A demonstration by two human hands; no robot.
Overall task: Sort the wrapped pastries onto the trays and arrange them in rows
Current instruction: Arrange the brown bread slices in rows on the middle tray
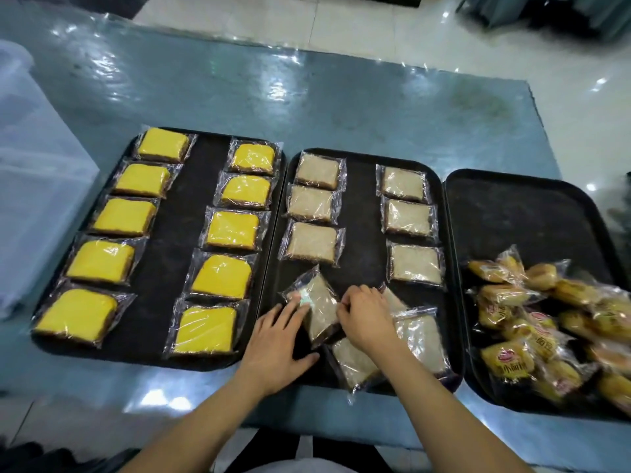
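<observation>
Three black trays lie side by side. The left tray [201,186] carries yellow wrapped cakes [232,229] in two rows. On the middle tray [362,213], beige wrapped cakes [310,242] form two rows, with loose ones [421,339] at its near end. A tilted beige cake [321,302] lies between my hands: my left hand [276,349] rests straight fingers on its left side, and my right hand [367,319] pinches its right wrapper edge. The right tray [519,213] holds a heap of wrapped golden buns [532,322].
A clear plastic bin [30,186] stands at the far left on the blue plastic-covered table [307,97]. White tiled floor [341,22] lies beyond the table's far edge. The far half of the right tray is bare.
</observation>
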